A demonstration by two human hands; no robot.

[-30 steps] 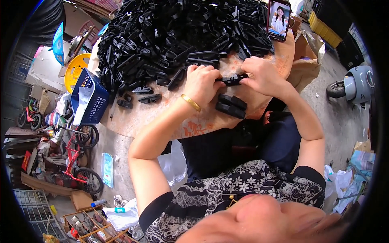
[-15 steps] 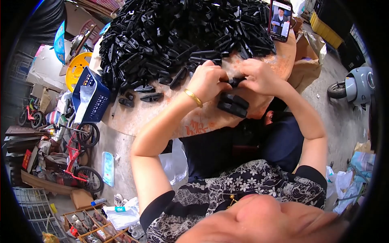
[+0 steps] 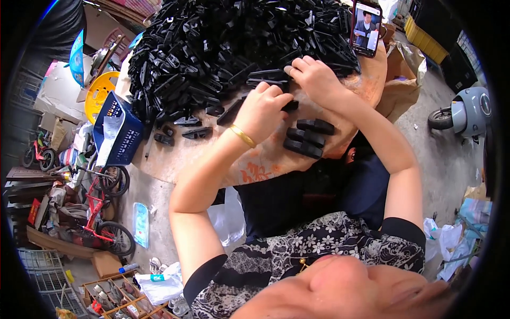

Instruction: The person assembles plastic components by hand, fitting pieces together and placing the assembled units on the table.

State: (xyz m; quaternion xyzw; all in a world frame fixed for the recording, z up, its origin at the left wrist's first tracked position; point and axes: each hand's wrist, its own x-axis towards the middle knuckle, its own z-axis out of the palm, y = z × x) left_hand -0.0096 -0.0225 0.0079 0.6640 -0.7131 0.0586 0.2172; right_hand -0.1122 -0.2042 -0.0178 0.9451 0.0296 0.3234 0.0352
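My left hand (image 3: 263,112), with a gold bangle at the wrist, has its fingers curled over the tabletop. At its fingertips is a small black plastic part (image 3: 290,106), pinched there and partly hidden. My right hand (image 3: 317,81) reaches over the near edge of a large heap of black plastic parts (image 3: 212,45), its fingers slightly apart and nothing visible in them. Nearer to me, three black plastic blocks (image 3: 304,148) lie side by side in a short row. Several loose black parts (image 3: 197,133) lie left of my left hand.
The round, worn table (image 3: 212,159) carries the heap. A phone (image 3: 365,27) stands upright at its far right edge. Left of the table are a blue basket (image 3: 119,130) and a red bicycle (image 3: 98,204). A grey scooter (image 3: 470,112) stands on the right.
My hands have parted; the right has moved up and left to the heap, the left slightly down and left. A third black block now lies beside the two in the row.
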